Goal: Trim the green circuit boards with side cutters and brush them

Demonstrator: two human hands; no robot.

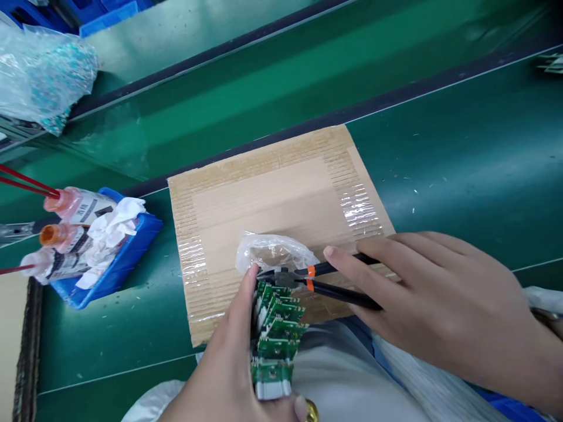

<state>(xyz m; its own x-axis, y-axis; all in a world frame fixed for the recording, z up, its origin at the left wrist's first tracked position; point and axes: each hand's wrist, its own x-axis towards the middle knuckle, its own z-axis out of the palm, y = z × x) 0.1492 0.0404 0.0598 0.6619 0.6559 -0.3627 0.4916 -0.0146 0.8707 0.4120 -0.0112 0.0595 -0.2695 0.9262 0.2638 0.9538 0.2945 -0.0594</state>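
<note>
Left hand (224, 357) around circuit boards (275, 334), right hand (435, 287) on cutters (334, 284)

The left hand grips the green stack, which lies at its 3 o'clock. The right hand closes over the black handles, with the cutters' tips just at the boards' 12 o'clock. Under them lies a cardboard sheet (264, 205) on the green desk (440, 176), with a clear plastic bag (272, 252) at the boards' 12 o'clock.

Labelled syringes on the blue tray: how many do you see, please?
3: the upper syringe, the middle one and the lower one, all resting on the blue tray beside white tissue. Others may be hidden beneath it.
</note>
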